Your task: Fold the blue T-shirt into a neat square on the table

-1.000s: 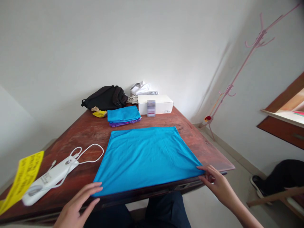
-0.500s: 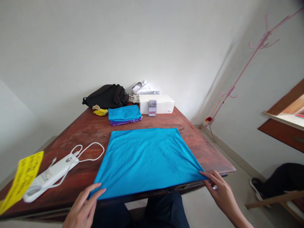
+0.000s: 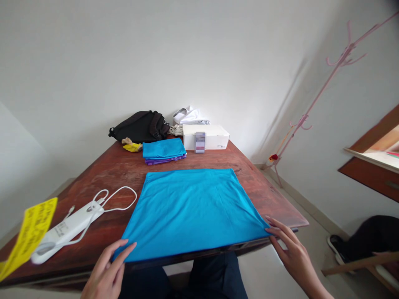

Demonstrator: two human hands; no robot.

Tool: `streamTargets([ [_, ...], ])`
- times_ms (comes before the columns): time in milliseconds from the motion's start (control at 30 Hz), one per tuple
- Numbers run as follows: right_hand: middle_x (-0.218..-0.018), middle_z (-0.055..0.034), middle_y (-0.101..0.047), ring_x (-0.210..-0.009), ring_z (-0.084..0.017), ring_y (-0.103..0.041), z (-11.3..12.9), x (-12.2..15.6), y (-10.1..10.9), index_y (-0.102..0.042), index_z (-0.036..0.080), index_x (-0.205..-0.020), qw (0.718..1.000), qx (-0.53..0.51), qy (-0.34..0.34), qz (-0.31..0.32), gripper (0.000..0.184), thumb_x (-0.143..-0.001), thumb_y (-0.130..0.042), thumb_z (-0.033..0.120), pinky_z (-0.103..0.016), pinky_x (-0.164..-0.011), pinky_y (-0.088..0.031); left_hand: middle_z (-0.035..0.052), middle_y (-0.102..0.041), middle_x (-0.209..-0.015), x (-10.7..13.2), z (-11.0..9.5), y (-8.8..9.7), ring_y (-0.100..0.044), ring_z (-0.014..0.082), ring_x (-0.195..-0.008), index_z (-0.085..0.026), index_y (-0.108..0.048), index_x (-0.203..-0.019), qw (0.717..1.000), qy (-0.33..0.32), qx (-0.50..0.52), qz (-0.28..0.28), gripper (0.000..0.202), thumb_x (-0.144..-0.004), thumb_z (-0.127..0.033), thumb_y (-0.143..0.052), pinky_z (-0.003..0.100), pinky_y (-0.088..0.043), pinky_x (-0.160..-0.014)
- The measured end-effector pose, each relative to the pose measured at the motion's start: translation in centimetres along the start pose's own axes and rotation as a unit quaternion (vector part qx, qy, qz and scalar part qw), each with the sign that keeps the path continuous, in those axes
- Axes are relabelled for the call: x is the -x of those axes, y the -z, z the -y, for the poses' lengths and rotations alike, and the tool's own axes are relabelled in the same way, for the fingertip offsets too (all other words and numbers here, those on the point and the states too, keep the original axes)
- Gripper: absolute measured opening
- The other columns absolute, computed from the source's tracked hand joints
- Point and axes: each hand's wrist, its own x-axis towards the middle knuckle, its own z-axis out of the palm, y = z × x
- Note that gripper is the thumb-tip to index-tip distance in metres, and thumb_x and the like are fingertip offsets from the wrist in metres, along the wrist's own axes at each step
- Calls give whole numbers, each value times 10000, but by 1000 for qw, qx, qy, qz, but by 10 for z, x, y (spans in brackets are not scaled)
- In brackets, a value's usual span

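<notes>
A bright blue cloth (image 3: pixel 190 211) lies spread on the wooden table, lightly wrinkled, its near edge along the table's front. My left hand (image 3: pixel 107 268) grips the near left corner, two fingertips on top and the thumb hidden. At the near right corner, my right hand (image 3: pixel 288 245) pinches the fabric between fingers and thumb, pulling small creases toward it. Farther back sits a folded stack, with a blue cloth (image 3: pixel 163 148) above purple fabric (image 3: pixel 165 160).
A white power bank-like device (image 3: pixel 68 230) with cables lies left, near a yellow tag (image 3: pixel 31 232). At the back are a black backpack (image 3: pixel 137 126), a white box (image 3: pixel 215 135) and a small blurred packet (image 3: pixel 200 142). A pink coat rack (image 3: pixel 324 85) stands right of the table (image 3: pixel 274 199).
My left hand has shifted slightly left and my right hand slightly right, each at its corner. The cloth's near corners spread a little wider.
</notes>
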Motion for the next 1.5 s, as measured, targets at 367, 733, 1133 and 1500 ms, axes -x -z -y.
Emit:
streamTargets([
  [367,-1244,-41,-731,-1074,-272,-687,-9,-2,3,-723,317,-1228,998,2,52,32,311,-958,-582,258,-409,-892,-592,28,-693,-1247,15,18,-8,-710,201,-1065,-329,-652,-1309,999,-17,-2,28,394,-961,-237,-491,283,-572,-970],
  [733,-1294,-60,-706,-1214,-291,-656,-4,-1,10,-696,268,-1117,999,-8,36,32,222,-945,-558,247,-439,-1003,-568,21,-720,-1173,20,18,0,-711,208,-1007,-332,-679,-1237,1000,-25,-5,10,326,-954,-268,-530,307,-551,-948],
  [1133,-1456,-46,-594,-1389,-316,-512,-18,-1,1,-581,302,-1433,991,12,91,93,486,-957,-543,208,-507,-1097,-509,-30,-641,-1409,4,28,-1,-610,257,-1250,-350,-443,-1521,988,-111,-96,53,645,-908,-157,-480,369,-482,-1017],
  [1500,-1352,-81,-670,-1334,-331,-565,-9,-21,34,-762,300,-1194,975,-146,-21,167,294,-958,-607,380,-512,-1086,-511,-33,-645,-1401,3,24,17,-587,231,-1319,-376,-658,-1249,982,48,172,66,355,-969,-221,-505,370,-526,-1080],
])
